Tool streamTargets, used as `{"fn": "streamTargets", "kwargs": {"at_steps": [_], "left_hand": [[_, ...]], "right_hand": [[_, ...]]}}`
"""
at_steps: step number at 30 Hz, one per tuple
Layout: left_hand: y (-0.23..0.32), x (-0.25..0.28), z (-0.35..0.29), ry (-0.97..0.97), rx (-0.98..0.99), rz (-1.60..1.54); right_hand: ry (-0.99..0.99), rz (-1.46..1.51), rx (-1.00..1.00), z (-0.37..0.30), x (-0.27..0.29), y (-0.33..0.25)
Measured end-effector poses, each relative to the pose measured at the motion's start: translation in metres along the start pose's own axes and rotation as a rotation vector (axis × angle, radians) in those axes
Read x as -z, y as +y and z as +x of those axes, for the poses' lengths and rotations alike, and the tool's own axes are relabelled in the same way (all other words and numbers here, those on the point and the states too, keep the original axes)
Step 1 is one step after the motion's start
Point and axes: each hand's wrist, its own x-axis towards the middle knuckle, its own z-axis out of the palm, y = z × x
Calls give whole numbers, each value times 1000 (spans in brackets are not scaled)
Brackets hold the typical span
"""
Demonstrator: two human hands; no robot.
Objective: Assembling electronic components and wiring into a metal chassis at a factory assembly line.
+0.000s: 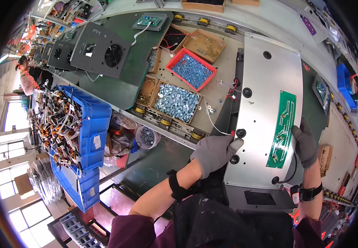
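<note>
A: How are the hands set?

B: The left hand, in a gray glove, comes in from the near edge of the tabletop. Its fingers are folded together at the left edge of the metal panel, thumb stretched out by a black grommet. I can't tell whether it grips the panel or the end of the white wire beside it.

A: And the right hand?

B: Gloved too, at the panel's right edge, beside the green circuit board, fingers pointing toward the tabletop's far edge. They look slightly bent; whether they hold anything, I can't tell.

A: Where is the panel, and what does it look like?

B: Long, silvery and smooth, it stretches from the person's dark apron toward the tabletop's far edge, right of the parts trays. Grommets dot its left side. The board lies on its right half, pale tracks showing, and a black cable curves near its lower right corner.

A: Any writing?

B: A cardboard tray carries dark marks, and the blue crate has a white label whose print is too small to read.
</note>
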Motion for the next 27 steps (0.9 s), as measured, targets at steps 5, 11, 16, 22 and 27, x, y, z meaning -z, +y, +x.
{"fn": "streamTargets", "kwargs": {"at_steps": [5, 11, 16, 22, 27], "left_hand": [[7, 12, 5, -166, 98, -39], [7, 19, 1, -114, -10, -129], [-9, 33, 6, -71, -65, -178], [-174, 87, 53, 416, 404, -60], [-295, 109, 92, 452, 467, 385]], "right_hand": [[174, -118, -62, -5, -5, 21], [188, -950, -59, -10, -9, 13], [146, -1081, 289, -4, -24, 23], [78, -1157, 171, -11, -29, -3], [64, -1183, 41, -3, -44, -16]]}}
